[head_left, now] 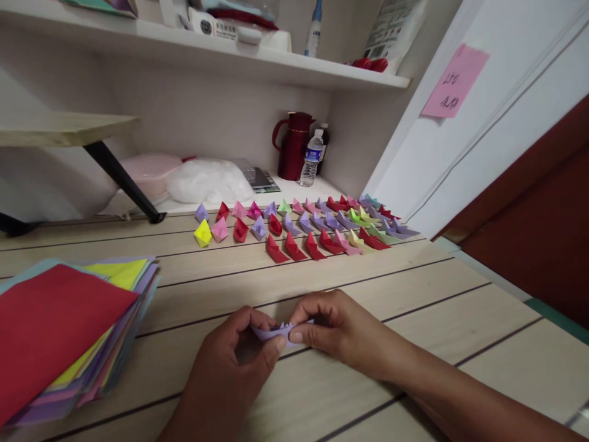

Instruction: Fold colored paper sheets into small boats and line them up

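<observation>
A small lavender paper boat (269, 333) is between my two hands, just above the slatted table near the front middle. My left hand (239, 356) pinches its left part, thumb in front and fingers behind. On the right part, my right hand (329, 325) grips the paper between thumb and curled forefinger. The fingers hide some of the folds. Beyond my hands stand rows of folded paper boats (315, 247) in red, purple, pink, yellow and green. To the left lies a stack of coloured paper sheets (64, 325), a red one on top.
Behind the boats, a dark red thermos jug (294, 147) and a water bottle (311, 159) stand in a white cabinet. A white plastic bag (209, 179) lies left of them. A small wooden stand (69, 127) with black legs is at the left. A pink note (455, 81) hangs at the right.
</observation>
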Available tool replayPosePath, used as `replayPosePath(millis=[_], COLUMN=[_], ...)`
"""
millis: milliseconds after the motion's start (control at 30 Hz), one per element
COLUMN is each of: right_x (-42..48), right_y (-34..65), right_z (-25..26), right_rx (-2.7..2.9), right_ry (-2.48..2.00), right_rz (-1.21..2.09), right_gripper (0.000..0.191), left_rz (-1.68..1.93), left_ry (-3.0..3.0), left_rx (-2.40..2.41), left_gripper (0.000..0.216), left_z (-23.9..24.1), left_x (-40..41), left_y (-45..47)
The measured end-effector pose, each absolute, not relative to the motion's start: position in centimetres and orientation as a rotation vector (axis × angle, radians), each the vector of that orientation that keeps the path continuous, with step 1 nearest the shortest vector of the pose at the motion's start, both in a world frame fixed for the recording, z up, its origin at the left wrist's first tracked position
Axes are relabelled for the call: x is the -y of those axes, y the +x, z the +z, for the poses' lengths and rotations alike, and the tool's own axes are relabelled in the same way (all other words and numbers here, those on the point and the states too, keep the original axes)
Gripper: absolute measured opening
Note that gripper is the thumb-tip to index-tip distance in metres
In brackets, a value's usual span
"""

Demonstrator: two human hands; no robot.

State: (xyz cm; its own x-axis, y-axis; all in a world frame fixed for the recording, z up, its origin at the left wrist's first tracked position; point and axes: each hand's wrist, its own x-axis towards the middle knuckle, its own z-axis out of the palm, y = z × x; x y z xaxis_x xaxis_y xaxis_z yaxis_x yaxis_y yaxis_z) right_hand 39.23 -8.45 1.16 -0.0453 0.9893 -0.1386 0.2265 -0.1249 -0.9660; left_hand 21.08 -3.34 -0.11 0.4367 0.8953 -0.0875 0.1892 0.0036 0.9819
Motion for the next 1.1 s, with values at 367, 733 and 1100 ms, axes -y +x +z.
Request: replayPosePath(millis=[367,733,1100], right_x=[8.4,8.3,8.4], right_y=[39.2,39.6,39.5], right_z=[0.7,0.6,0.6], right_rx=[1.259,1.287,1.250], right_ry=[-1.306,-1.282,-1.222], right_rz=[1.308,1.347,1.447], right_gripper=[0.031,0.025,0.032], left_rz=[0.577,0.365,0.324], left_ry=[1.492,1.599,1.646], left_rx=[-1.130,-0.960,-0.676], left_gripper=[0.025,0.043,0.026], left_z=[0.1,0.3,0.3], left_x=[3.3,1.7,0.5], left_y=[21.6,20.2,19.8])
